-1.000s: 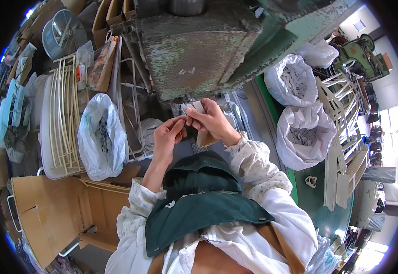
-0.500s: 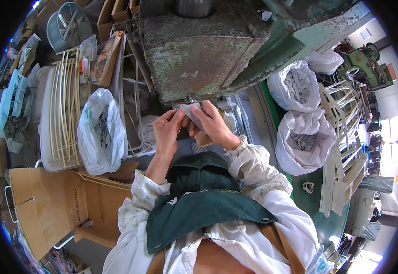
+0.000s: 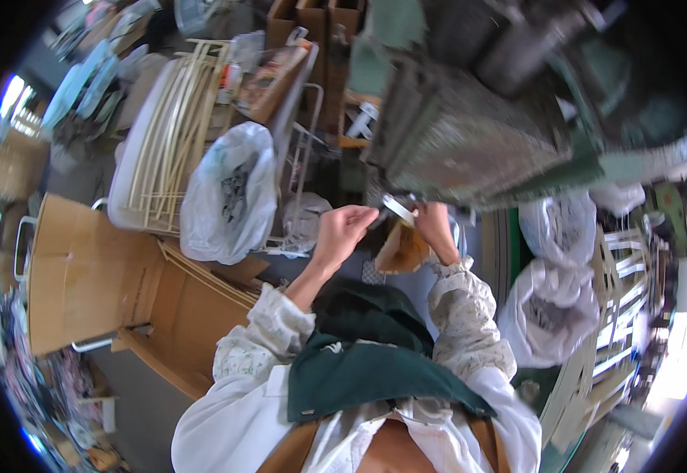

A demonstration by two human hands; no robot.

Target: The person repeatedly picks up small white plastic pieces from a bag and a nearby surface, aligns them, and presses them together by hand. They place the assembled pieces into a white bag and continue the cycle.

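My left hand [image 3: 345,235] is held left of the machine head's lower edge, its fingers pinched together. Something small and dark shows at its fingertips, too blurred to name. Close by on the right, my right hand [image 3: 436,230] has its fingers curled at the end of a short, shiny pale strip [image 3: 398,210]. This strip slants between the two hands, just under the big worn green machine head [image 3: 469,150]. Behind and below my right hand is a brown cardboard piece [image 3: 403,248].
On the left stand a white bag of small grey pieces [image 3: 229,229], a tub with cream rods [image 3: 174,134] and an open cardboard box [image 3: 91,276]. Two more white bags, one nearer [image 3: 552,315], sit on the right beside stacked pale strips [image 3: 615,292].
My hands have drawn apart and come away from beneath the machine head with the pale piece. The whole view has swung, so the machine appears further right.
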